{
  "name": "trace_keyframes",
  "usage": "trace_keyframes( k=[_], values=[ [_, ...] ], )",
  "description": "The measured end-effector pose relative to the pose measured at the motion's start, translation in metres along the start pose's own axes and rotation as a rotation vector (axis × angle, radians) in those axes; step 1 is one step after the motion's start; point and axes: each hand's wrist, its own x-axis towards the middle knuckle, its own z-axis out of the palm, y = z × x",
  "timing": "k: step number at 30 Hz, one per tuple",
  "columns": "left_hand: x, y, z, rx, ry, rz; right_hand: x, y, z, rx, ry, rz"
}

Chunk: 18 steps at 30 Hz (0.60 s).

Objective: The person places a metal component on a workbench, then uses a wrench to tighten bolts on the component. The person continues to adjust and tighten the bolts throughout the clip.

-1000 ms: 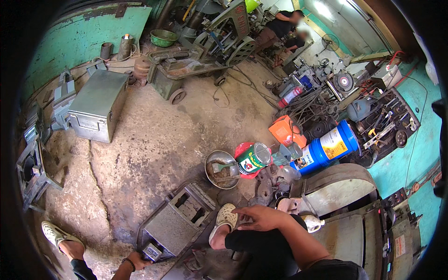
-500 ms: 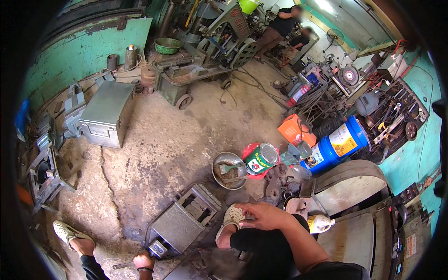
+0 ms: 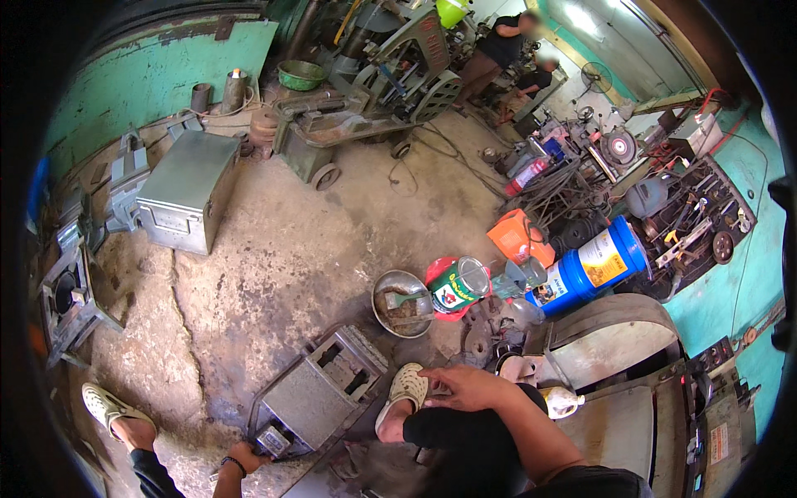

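My left hand (image 3: 244, 458) is closed at the near end of a heavy grey metal machine part (image 3: 320, 398) with rectangular openings, lying on the floor. A metal bar handle (image 3: 214, 477) sticks out beside my wrist, mostly hidden now. Close to these fingers, a small block-shaped metal piece (image 3: 271, 440) sits at the part's end. My right hand (image 3: 461, 387) hangs over my bent knee, fingers loosely apart and holding nothing. Just beyond is a metal bowl (image 3: 380, 309) containing a brush (image 3: 405, 300) and brown material. A green can (image 3: 459, 286) stands beside the bowl.
Blue buckets (image 3: 589, 270) and an orange box (image 3: 519, 236) are at right, near a rounded machine cover (image 3: 610, 336). A metal box (image 3: 183, 191) and a steel stand (image 3: 75, 303) stand left. A large saw-like machine (image 3: 357, 124) and two people (image 3: 502, 50) are farther back.
My left hand has shifted slightly left and up, with its forearm now covering much of the bar handle. My right hand keeps its place over the knee; the view has shifted a little.
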Motion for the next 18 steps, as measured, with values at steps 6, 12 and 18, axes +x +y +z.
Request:
trace_keyframes(
  k=[6,12,18],
  values=[
    [-0.013,0.018,-0.012,0.104,-0.039,-0.123,0.010,-0.003,0.000,-0.005,-0.041,-0.026],
    [-0.041,0.055,-0.022,0.241,0.103,-0.160,0.020,-0.021,0.044,0.015,-0.136,-0.116],
    [-0.042,0.061,-0.025,0.263,0.102,-0.190,0.058,-0.090,0.263,0.224,-0.632,-0.581]
  ],
)
